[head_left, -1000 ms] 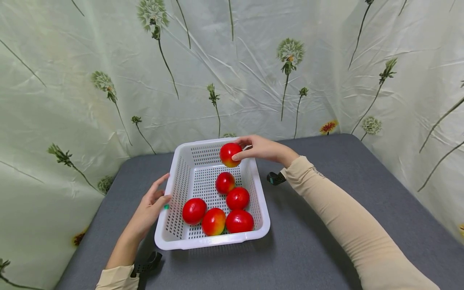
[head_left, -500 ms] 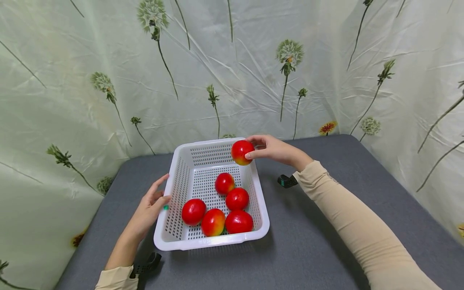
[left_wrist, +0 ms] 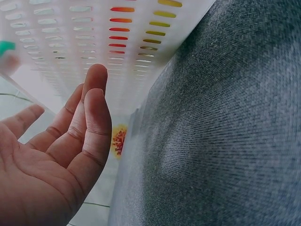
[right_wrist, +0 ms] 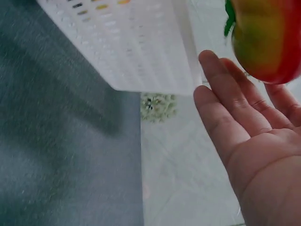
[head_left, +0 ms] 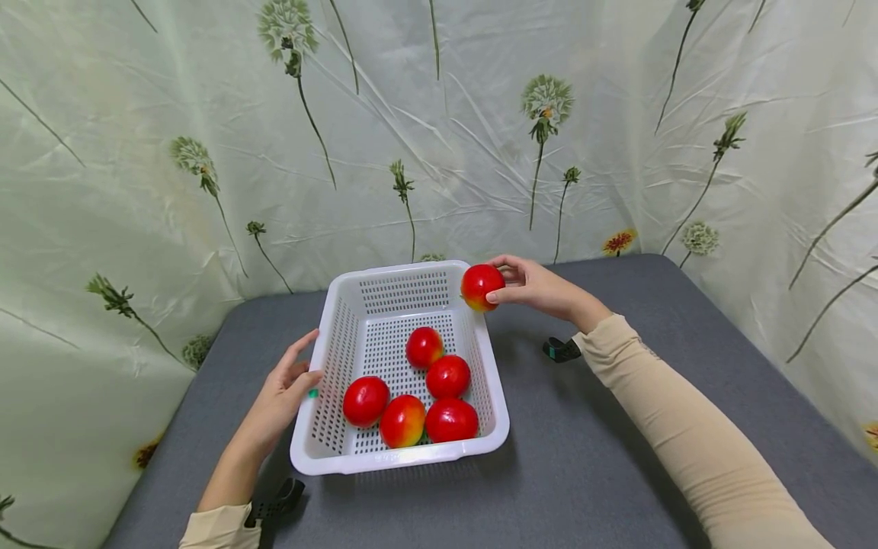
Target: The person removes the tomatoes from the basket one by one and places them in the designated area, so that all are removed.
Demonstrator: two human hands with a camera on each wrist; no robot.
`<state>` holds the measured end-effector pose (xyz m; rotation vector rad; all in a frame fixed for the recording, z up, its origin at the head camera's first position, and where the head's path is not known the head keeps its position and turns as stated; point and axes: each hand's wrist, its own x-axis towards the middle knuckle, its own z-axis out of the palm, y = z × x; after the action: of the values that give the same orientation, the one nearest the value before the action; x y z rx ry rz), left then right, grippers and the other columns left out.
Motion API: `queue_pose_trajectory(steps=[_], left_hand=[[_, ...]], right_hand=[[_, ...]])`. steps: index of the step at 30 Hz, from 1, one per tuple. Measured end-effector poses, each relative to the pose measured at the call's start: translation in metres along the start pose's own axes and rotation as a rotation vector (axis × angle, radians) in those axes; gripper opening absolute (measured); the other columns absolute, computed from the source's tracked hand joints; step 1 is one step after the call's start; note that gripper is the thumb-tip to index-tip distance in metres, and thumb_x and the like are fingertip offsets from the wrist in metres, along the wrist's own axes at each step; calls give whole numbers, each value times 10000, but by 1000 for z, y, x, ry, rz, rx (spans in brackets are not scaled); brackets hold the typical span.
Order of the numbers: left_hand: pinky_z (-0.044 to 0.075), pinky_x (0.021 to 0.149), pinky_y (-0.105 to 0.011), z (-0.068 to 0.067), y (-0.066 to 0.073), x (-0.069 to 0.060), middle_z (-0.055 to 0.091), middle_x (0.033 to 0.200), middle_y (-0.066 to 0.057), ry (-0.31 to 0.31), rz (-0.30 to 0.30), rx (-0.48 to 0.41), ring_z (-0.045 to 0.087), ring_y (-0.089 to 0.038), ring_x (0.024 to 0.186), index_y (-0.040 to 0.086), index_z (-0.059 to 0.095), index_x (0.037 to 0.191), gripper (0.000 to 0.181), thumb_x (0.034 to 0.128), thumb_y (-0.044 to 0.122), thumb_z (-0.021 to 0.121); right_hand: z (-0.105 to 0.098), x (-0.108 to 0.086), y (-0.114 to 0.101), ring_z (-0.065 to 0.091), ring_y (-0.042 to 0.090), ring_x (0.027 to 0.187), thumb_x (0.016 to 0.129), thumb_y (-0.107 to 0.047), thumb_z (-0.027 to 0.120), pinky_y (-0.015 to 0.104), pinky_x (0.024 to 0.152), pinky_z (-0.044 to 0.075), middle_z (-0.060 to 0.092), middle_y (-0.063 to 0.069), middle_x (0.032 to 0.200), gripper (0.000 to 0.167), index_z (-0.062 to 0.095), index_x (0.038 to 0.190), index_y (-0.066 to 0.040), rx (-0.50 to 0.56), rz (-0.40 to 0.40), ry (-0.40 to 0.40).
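My right hand point(head_left: 538, 291) pinches a red and yellow fruit point(head_left: 482, 287) between thumb and fingers, over the far right corner of a white perforated basket point(head_left: 405, 457). In the right wrist view the fruit point(right_wrist: 268, 40) shows a green leafy bit, with the hand point(right_wrist: 254, 127) beside the basket wall point(right_wrist: 155, 52). Several more red fruits lie inside the basket, among them one point(head_left: 424, 348) near its middle. My left hand point(head_left: 280, 395) touches the basket's left rim, its fingers loosely bent. The left wrist view shows that hand point(left_wrist: 61, 146) alongside the basket's side point(left_wrist: 94, 28).
The basket stands on a grey cloth-covered table point(head_left: 590, 457). Behind and at both sides hangs a pale curtain point(head_left: 439, 137) printed with dandelions and other flowers. A black band point(head_left: 561, 349) is at the right wrist, another point(head_left: 277, 503) at the left.
My right hand has moved to the right with its fruit, from above the basket's inside to above its right rim. The left hand and the other fruits have barely shifted.
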<state>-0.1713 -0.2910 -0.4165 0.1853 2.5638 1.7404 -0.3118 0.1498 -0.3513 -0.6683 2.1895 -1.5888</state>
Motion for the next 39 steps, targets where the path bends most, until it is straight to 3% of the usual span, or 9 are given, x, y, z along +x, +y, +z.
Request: queue_pose_trajectory(steps=[4,10,23,34,39], left_hand=[[679,784,-486,0,0,1,547,1440,-327,-2,1,2,725,-366,1107,251,223,1716,675,1111,144,503],[673,807,-512,1,-1,0,546,1459,-303,6,-5,7,715,-402,1138,290,229,1714,684,1108,150,514],[676,793,-496,1,0,0,558,1446,-299,13,-12,7,728,-390,1118,300,239,1710,681,1106,152,514],[677,792,-491,1,1,0,558,1439,-306,10,-14,7,732,-389,1115,291,236,1711,676,1107,151,507],[675,798,-495,1,0,0,555,1444,-297,10,-11,15,729,-403,1129,296,234,1710,674,1110,161,512]], right_hand=[[-6,-5,6,695,183,1130,976,-86,685,292,967,591,700,112,1325,547,457,1471,-39,55,-7,34],[-14,-14,14,667,170,1121,980,-46,659,266,953,594,675,31,1279,528,414,1447,-26,102,5,52],[-34,-29,38,557,258,1255,1010,-126,645,274,976,587,499,229,1501,618,332,1532,-20,78,103,127],[-43,-39,54,481,365,1352,991,-166,667,407,1052,525,417,284,1569,690,290,1551,-22,11,179,171],[-45,-44,61,481,395,1370,990,-168,677,400,1040,541,416,290,1565,698,298,1558,-23,-31,185,193]])
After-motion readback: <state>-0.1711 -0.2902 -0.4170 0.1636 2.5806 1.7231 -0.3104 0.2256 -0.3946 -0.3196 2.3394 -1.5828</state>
